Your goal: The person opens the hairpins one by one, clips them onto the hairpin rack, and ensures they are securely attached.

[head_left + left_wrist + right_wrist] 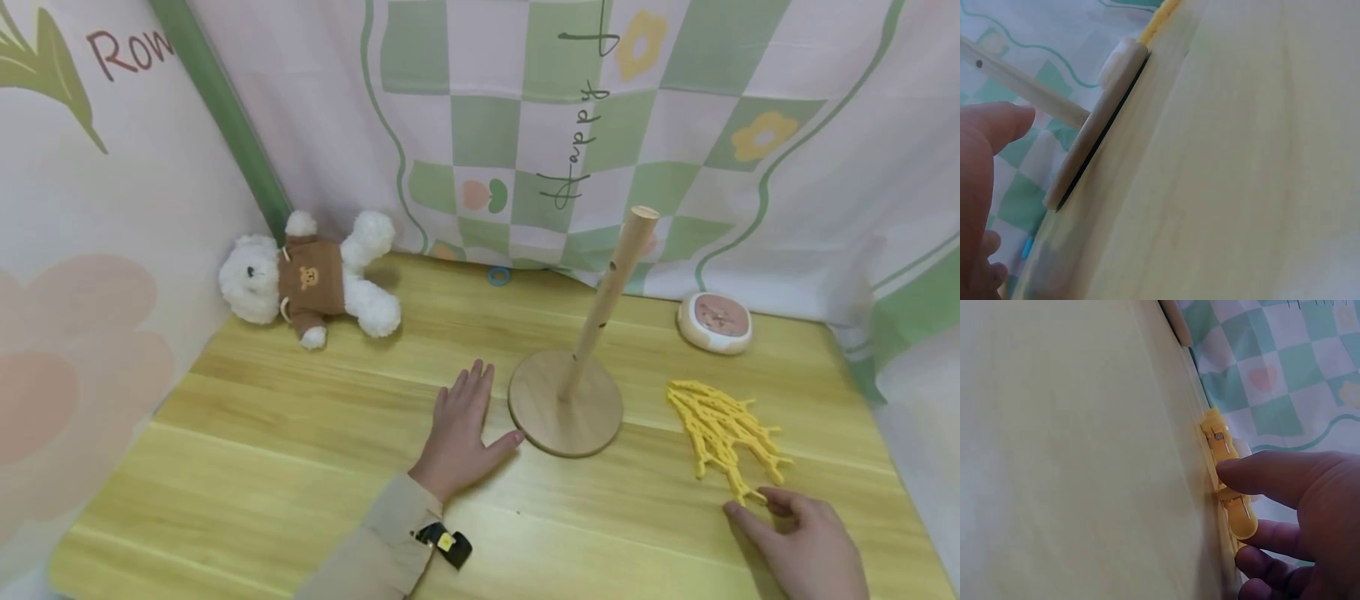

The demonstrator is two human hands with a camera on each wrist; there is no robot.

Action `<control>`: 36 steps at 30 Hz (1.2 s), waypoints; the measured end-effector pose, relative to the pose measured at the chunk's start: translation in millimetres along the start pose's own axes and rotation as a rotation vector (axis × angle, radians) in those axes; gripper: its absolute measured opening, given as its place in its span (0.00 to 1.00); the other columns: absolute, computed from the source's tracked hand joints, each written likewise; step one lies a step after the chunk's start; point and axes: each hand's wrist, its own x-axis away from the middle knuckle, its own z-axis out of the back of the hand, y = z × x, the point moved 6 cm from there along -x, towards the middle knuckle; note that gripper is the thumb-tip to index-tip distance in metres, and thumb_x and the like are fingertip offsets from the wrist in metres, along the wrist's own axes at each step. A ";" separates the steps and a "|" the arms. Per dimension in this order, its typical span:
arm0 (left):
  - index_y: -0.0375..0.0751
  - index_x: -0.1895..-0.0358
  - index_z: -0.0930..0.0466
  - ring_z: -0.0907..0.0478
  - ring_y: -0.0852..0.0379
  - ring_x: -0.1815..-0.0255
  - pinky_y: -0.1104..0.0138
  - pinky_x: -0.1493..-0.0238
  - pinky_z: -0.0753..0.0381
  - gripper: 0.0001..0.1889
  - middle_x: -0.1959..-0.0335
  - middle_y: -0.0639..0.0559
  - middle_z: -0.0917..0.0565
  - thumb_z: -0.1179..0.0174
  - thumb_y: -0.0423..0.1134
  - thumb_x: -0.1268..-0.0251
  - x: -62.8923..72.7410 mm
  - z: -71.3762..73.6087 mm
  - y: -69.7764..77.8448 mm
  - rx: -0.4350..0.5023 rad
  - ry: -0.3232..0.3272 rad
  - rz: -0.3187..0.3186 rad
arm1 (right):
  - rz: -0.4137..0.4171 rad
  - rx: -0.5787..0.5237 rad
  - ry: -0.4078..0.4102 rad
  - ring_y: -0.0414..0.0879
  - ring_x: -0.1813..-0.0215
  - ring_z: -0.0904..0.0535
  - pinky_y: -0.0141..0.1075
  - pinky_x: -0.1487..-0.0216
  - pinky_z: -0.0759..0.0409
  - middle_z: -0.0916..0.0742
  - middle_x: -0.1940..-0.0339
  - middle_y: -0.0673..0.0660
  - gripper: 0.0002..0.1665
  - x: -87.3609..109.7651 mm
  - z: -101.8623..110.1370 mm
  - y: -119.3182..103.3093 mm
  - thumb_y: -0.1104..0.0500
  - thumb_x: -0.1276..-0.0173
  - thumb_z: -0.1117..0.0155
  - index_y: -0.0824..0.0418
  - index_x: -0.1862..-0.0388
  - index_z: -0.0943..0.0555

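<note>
Yellow, the branching piece (715, 450) lies on the tabletop (300, 433) between ten and eleven o'clock from my right grip (810, 537), which has its near end pinched between thumb and finger. On my right wrist feed I make out small metal springs (1219, 435) in it. My left grip (463, 437) is released, fingers straight, palm down; the wooden stand (578, 367) sits just beside its thumb, between two and three o'clock.

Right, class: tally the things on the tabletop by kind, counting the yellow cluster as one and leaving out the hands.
Plush toy: 1
Wooden stand: 1
Yellow cluster: 1
Blue ring: 1
Pink-and-white rounded device: 1
Total: 5
</note>
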 end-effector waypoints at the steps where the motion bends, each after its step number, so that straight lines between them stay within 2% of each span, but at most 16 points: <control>1: 0.41 0.18 0.55 0.53 0.38 0.19 0.35 0.26 0.56 0.52 0.18 0.42 0.52 0.43 0.66 0.35 -1.0 -2.0 0.1 0.003 -0.005 0.006 | -0.012 -0.005 0.001 0.67 0.48 0.25 0.57 0.54 0.27 0.23 0.45 0.79 0.46 0.3 0.7 0.6 0.35 0.32 0.36 0.76 0.40 0.25; 4: 0.40 0.18 0.54 0.53 0.40 0.19 0.36 0.26 0.57 0.52 0.18 0.42 0.51 0.43 0.67 0.35 -3.3 -6.0 1.5 0.004 -0.023 0.022 | -0.066 -0.032 0.029 0.51 0.59 0.20 0.42 0.63 0.25 0.17 0.51 0.71 0.43 2.0 3.7 4.4 0.35 0.35 0.33 0.72 0.41 0.22; 6: 0.41 0.19 0.53 0.52 0.41 0.19 0.37 0.25 0.57 0.52 0.18 0.43 0.49 0.43 0.67 0.36 -4.8 -7.8 2.6 -0.006 -0.033 0.029 | -0.119 -0.064 0.053 0.39 0.67 0.23 0.33 0.69 0.29 0.13 0.58 0.63 0.41 3.9 5.5 8.4 0.36 0.37 0.30 0.69 0.42 0.20; 8: 0.41 0.19 0.51 0.51 0.42 0.19 0.37 0.25 0.57 0.51 0.19 0.43 0.47 0.42 0.67 0.36 -6.3 -8.4 4.6 -0.010 -0.037 0.031 | -0.169 -0.086 0.073 0.31 0.72 0.27 0.30 0.72 0.31 0.12 0.65 0.55 0.40 6.2 6.6 11.8 0.36 0.38 0.28 0.66 0.41 0.19; 13: 0.42 0.20 0.47 0.47 0.44 0.20 0.37 0.25 0.58 0.49 0.20 0.46 0.42 0.42 0.67 0.36 -11.0 -12.2 8.0 -0.032 -0.052 0.042 | -0.254 -0.133 0.117 0.28 0.75 0.29 0.29 0.73 0.32 0.15 0.73 0.43 0.38 11.3 8.5 16.1 0.38 0.39 0.27 0.65 0.41 0.19; 20: 0.44 0.21 0.43 0.43 0.45 0.22 0.36 0.26 0.57 0.48 0.22 0.48 0.38 0.42 0.68 0.37 -16.4 -17.3 10.7 -0.076 -0.044 0.064 | -0.279 -0.185 0.200 0.31 0.77 0.29 0.31 0.74 0.33 0.20 0.80 0.39 0.32 17.1 13.6 14.1 0.40 0.40 0.25 0.62 0.48 0.17; 25: 0.44 0.21 0.43 0.43 0.46 0.21 0.36 0.26 0.58 0.50 0.22 0.49 0.37 0.42 0.71 0.38 -19.3 -20.3 12.3 -0.101 -0.057 0.088 | -0.250 -0.223 0.258 0.31 0.77 0.30 0.29 0.73 0.35 0.21 0.81 0.38 0.21 20.9 16.8 9.1 0.42 0.43 0.22 0.53 0.58 0.14; 28: 0.44 0.21 0.43 0.43 0.46 0.22 0.35 0.26 0.57 0.51 0.22 0.49 0.37 0.43 0.73 0.40 -21.3 -22.7 12.9 -0.117 -0.049 0.089 | -0.186 -0.249 0.315 0.31 0.77 0.30 0.27 0.73 0.35 0.22 0.81 0.38 0.16 22.9 17.5 1.8 0.47 0.45 0.20 0.52 0.62 0.13; 32: 0.45 0.21 0.42 0.42 0.45 0.22 0.35 0.26 0.56 0.52 0.23 0.51 0.36 0.42 0.75 0.43 -22.9 -25.3 12.6 -0.136 -0.036 0.089 | -0.065 -0.252 0.362 0.31 0.78 0.31 0.26 0.75 0.35 0.23 0.82 0.39 0.18 23.9 17.2 -11.9 0.53 0.47 0.18 0.59 0.61 0.12; 36: 0.47 0.22 0.41 0.43 0.46 0.22 0.36 0.26 0.57 0.52 0.22 0.52 0.37 0.41 0.75 0.44 -23.0 -27.3 12.6 -0.167 -0.052 0.087 | 0.046 -0.192 0.352 0.33 0.79 0.31 0.27 0.77 0.36 0.22 0.80 0.41 0.21 22.6 15.9 -25.0 0.52 0.48 0.18 0.61 0.58 0.11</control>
